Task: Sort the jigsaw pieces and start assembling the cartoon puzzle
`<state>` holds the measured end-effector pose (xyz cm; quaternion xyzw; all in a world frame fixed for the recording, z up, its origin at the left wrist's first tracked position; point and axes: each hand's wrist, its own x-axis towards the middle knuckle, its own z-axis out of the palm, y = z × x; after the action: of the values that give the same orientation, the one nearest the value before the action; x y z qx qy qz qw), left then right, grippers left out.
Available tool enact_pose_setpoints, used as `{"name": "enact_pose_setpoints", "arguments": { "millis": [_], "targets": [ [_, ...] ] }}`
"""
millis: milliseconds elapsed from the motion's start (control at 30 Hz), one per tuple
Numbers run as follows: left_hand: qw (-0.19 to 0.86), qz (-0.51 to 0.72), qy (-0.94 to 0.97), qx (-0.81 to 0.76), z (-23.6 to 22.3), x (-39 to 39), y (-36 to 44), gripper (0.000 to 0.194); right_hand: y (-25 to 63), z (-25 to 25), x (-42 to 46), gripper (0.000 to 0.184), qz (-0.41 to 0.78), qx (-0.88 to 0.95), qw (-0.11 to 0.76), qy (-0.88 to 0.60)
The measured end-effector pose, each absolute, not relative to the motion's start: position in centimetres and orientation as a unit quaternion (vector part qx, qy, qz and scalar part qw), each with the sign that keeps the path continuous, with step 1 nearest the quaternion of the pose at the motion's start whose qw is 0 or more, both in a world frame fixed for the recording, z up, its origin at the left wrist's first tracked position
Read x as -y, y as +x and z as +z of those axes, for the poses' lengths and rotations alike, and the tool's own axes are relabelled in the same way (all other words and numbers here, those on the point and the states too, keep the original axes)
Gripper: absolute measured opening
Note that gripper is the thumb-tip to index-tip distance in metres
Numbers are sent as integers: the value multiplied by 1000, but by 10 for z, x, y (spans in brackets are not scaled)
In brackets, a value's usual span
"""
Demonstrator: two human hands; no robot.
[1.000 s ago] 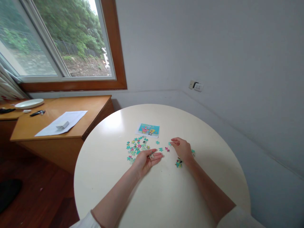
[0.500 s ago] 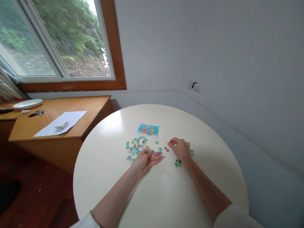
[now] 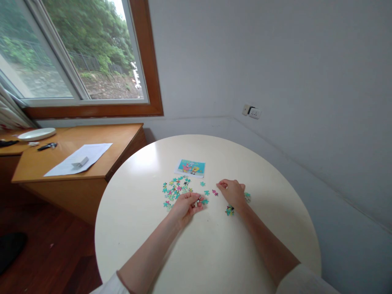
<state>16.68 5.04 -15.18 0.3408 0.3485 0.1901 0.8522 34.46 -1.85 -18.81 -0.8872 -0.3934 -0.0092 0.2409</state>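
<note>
At lower centre, the left hand [image 3: 185, 205] grips puzzle pieces [image 3: 205, 201]; whether the curled right hand [image 3: 234, 193] grips anything is indeterminable. Scattered pieces [image 3: 179, 188] lie mostly unjoined.

Over on the table [image 3: 137, 237], the picture card [image 3: 191, 168] lies beyond the spread of puzzle pieces [image 3: 177, 190], with a pile of pieces [image 3: 229, 210] off to the right; left of the table stands the desk [image 3: 121, 136], its plate [image 3: 37, 134] at the far left, its paper sheet [image 3: 96, 152] nearer, a block [image 3: 80, 162] on it
</note>
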Motion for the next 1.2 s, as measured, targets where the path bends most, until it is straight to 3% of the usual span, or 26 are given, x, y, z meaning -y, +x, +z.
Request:
{"name": "enact_pose_setpoints", "arguments": {
  "millis": [167,333,467,733,967,1200],
  "targets": [
    [849,197,353,-339,-157,-53,166,11,338,-185,18,18,-42,428,274,-860],
    [848,216,372,-310,-165,-55,167,18,312,-177,17,24,75,529,420,-734],
    [844,224,385,-300,-167,-56,166,22,294,-173,19,22,114,577,452,-671],
    [846,222,379,-302,-169,-56,167,20,293,-169,20,17,203,542,476,-663],
    [840,276,325,-336,-156,-66,164,6,293,-167,21,18,219,539,449,-678],
    [818,355,227,-393,-149,-90,160,25,283,-161,29,13,304,597,362,-648]
  ]
}}
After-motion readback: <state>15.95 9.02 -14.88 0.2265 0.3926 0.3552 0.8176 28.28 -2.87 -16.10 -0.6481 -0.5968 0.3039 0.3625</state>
